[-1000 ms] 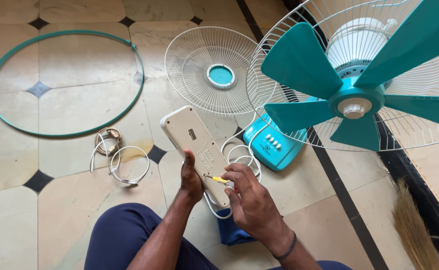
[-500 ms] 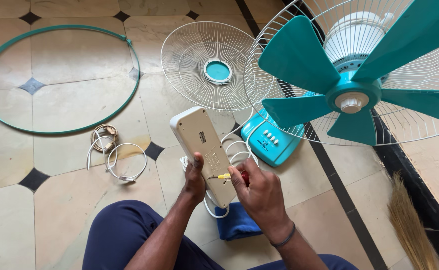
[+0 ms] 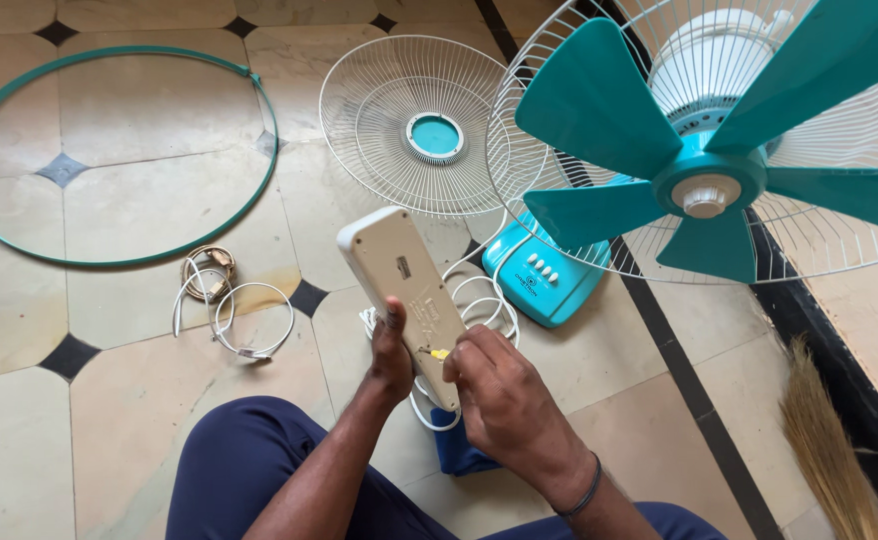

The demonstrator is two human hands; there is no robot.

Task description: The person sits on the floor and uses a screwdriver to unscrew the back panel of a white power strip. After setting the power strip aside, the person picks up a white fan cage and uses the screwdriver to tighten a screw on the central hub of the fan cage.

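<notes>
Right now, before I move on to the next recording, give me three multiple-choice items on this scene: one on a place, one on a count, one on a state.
1. Where does the green hoop lie?
A. on the tiled floor, upper left
B. on the fan
C. across the person's lap

2. How many fan blades show?
A. two
B. three
C. five

3. What state is the white power strip in?
A. flat on the floor
B. held up, the left hand gripping it
C. hanging from the fan

Key: 1 A, it rings bare tiles; 2 C, five teal blades surround the hub; 3 B, it is raised while the right hand works a small yellow-handled tool at it.
</notes>
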